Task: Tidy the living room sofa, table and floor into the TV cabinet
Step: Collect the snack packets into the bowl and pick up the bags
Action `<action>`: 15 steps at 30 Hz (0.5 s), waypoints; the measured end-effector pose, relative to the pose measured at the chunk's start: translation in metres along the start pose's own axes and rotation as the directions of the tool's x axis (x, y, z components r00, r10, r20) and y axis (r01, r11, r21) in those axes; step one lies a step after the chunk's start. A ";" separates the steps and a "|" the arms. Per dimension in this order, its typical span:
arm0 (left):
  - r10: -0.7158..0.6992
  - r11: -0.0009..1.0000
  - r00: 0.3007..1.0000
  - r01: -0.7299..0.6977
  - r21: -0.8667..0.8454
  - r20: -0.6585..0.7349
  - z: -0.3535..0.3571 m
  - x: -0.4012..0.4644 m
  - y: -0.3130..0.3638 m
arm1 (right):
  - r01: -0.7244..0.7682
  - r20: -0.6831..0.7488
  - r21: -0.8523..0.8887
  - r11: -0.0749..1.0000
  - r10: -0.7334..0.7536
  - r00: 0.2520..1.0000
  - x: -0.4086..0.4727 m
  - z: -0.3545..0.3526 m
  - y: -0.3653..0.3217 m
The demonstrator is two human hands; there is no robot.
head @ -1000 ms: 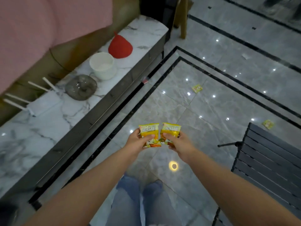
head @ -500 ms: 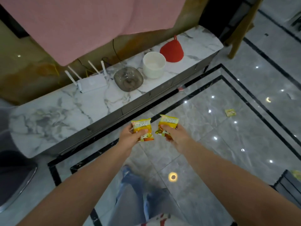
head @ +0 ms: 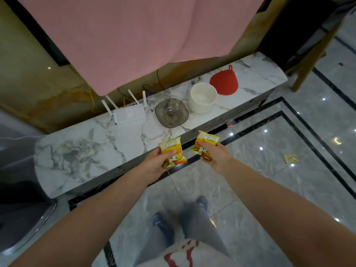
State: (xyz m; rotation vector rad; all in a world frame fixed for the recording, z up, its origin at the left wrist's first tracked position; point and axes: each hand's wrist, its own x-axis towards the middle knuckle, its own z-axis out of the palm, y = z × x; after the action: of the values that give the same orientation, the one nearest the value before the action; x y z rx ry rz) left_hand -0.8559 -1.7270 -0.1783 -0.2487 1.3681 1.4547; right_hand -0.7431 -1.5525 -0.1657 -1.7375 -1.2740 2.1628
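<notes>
My left hand (head: pixel 156 164) grips a yellow snack packet (head: pixel 171 151) with its thumb across the front. A second yellow snack packet (head: pixel 206 145) is held by my right hand (head: pixel 215 155). Both packets hover at the front edge of the marble-topped TV cabinet (head: pixel 86 151). On the cabinet top stand a grey glass bowl (head: pixel 171 112), a white bowl (head: pixel 202 97) and a red knitted pouch (head: pixel 224 81). Another small packet (head: pixel 290 158) lies on the floor tiles to the right.
A white router (head: pixel 129 114) with antennas sits at the back of the cabinet, under a hanging pink cloth (head: pixel 144 35). A wooden chair leg (head: pixel 312 60) stands at the right end. A small red item (head: pixel 230 123) lies by the cabinet base. A dark chair (head: pixel 21 214) is at left.
The view has swung left and closer so the cabinet now faces me. My hands have moved apart a little, each keeping its packet, and reached toward the cabinet edge.
</notes>
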 end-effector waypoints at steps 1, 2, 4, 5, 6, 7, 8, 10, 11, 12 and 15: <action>-0.004 1.000 1.000 0.004 -0.021 -0.017 0.004 0.008 0.007 | -0.008 -0.001 -0.004 1.000 0.008 1.000 0.009 0.002 -0.009; -0.015 0.999 0.999 0.013 -0.042 -0.043 0.007 0.015 0.014 | -0.016 0.000 0.000 1.000 0.016 1.000 0.017 0.004 -0.016; -0.049 0.997 0.993 0.042 -0.072 -0.103 0.019 0.036 0.030 | -0.045 0.004 -0.007 0.999 0.045 0.999 0.044 0.006 -0.031; -0.071 0.995 0.989 0.061 -0.078 -0.130 0.023 0.044 0.037 | -0.055 0.011 -0.013 0.998 0.055 0.998 0.056 0.007 -0.037; -0.093 0.993 0.983 0.079 -0.092 -0.158 0.028 0.053 0.044 | -0.069 0.011 -0.020 0.997 0.069 0.998 0.071 0.008 -0.044; -0.117 0.988 0.973 0.094 -0.125 -0.197 0.034 0.068 0.052 | -0.097 0.015 -0.054 0.994 0.098 0.995 0.089 0.008 -0.057; -0.131 0.980 0.962 0.089 -0.176 -0.241 0.039 0.079 0.058 | -0.120 0.025 -0.088 0.989 0.123 0.992 0.103 0.008 -0.069; -0.125 0.964 0.932 0.033 -0.265 -0.339 0.044 0.098 0.068 | -0.156 0.050 -0.131 0.979 0.164 0.985 0.129 0.010 -0.089; -0.126 0.957 0.915 0.011 -0.290 -0.383 0.047 0.110 0.075 | -0.182 0.065 -0.151 0.972 0.193 0.979 0.139 0.010 -0.104; -0.129 0.955 0.898 -0.002 -0.296 -0.420 0.050 0.121 0.079 | -0.195 0.076 -0.180 0.964 0.212 0.974 0.150 0.010 -0.116; -0.090 0.977 0.873 -0.017 -0.214 -0.479 0.054 0.152 0.087 | -0.191 0.069 -0.325 0.926 0.225 0.972 0.184 0.013 -0.146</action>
State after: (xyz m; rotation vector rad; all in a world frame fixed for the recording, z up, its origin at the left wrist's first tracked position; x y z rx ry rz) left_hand -0.9584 -1.5820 -0.2225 -0.8242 1.5895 1.5702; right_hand -0.8784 -1.3667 -0.2134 -1.9818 -1.6096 2.2935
